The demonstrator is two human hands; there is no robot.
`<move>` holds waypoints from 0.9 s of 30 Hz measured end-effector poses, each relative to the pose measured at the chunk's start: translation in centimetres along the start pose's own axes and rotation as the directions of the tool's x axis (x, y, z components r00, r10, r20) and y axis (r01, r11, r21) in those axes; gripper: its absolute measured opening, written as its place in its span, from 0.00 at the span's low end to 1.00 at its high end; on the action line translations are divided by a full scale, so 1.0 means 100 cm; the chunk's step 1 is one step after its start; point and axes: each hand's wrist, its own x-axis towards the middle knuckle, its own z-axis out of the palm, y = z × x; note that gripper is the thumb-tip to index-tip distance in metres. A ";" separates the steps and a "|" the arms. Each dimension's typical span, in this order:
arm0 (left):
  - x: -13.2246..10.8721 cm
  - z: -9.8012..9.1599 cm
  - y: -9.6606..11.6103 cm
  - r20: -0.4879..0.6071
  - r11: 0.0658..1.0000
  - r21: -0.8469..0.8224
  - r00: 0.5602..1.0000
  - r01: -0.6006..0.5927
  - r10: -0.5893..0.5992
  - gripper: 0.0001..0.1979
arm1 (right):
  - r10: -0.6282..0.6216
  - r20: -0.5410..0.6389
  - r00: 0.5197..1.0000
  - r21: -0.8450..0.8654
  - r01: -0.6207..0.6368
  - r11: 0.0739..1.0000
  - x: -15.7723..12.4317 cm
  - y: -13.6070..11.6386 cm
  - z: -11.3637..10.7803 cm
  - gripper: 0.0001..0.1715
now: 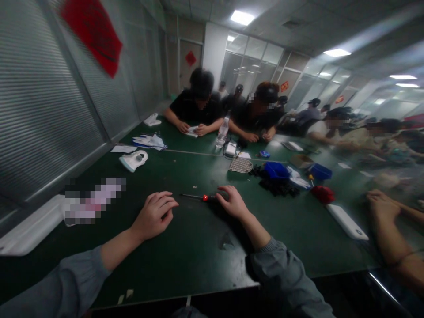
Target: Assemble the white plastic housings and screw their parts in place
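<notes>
A screwdriver (192,196) with a thin dark shaft and a red and black handle lies across the green table in front of me. My right hand (233,203) is at its handle end, the fingers bent and the thumb over the handle, part of which is hidden beneath them. The shaft points left, toward my left hand (156,215). That hand rests on the table just short of the tip, loosely curved and holding nothing, with a gap between thumb and fingers.
On the left lie a long white casing (33,227) and a white and teal shell (133,160). Gloves (149,141) lie behind. A blue bin (276,170) stands by black parts (278,186). A white device (347,222) lies right, near a neighbour's hands (382,205). Two people sit opposite.
</notes>
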 end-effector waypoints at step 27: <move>-0.027 -0.052 -0.123 -0.148 0.478 0.480 0.605 0.735 -0.782 0.51 | 0.385 0.004 0.923 -0.721 -0.264 0.641 0.113 0.122 -0.047 0.35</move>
